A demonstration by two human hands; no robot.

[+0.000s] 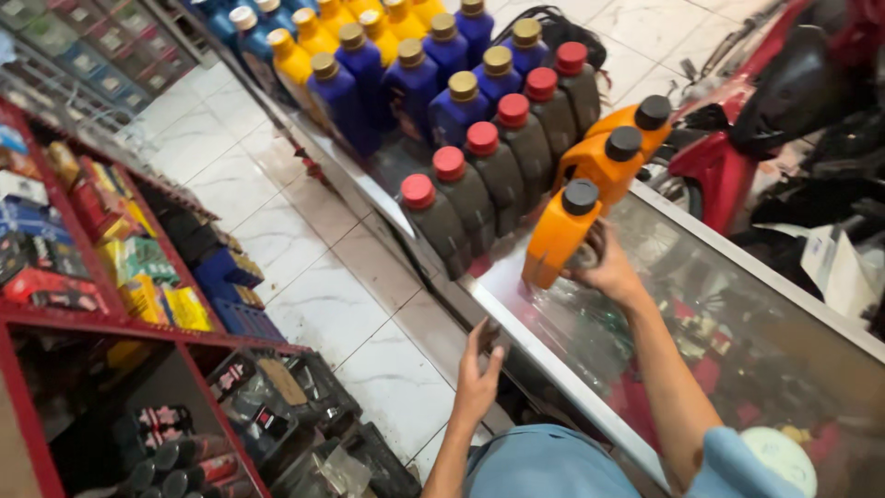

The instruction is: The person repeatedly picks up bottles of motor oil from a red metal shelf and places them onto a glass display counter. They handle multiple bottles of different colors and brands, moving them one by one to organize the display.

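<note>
The orange bottle (559, 235) is the thing we are handling: it is standing at the near end of a short row of three orange bottles with black caps on the glass-topped bench (719, 277), and our right hand (604, 267) is wrapping around its far side, fingers closing on the body just below the cap. It is leaning a little, so we are judging that we are either setting it into line or just lifting it off; the picture is not telling us which. Our left hand (479, 373) is hanging free below the bench edge (516, 323), fingers loosely together and gripping nothing, though the thumb may be brushing the metal rim.

Just left of the orange bottle, grey bottles (470, 198) with red caps are running in a diagonal row, and behind those the blue bottles (415, 88) and yellow bottles (300, 55) with gold caps are packing the rest of the top. The nearest grey one is sitting close to our bottle, though not touching it as far as we can see.

We are reading the step in hand as placing the orange bottle in its row. The next move, as we judge it, is calling for a firm grip and a straight, upright travel, keeping the base clear of the grey bottles beside it and well back from the bench edge, since the glass looks smooth. A red shelf (101, 318) of boxed goods is standing across the tiled floor (323, 304), and a red motorbike (737, 157) is parked beyond the bench.
</note>
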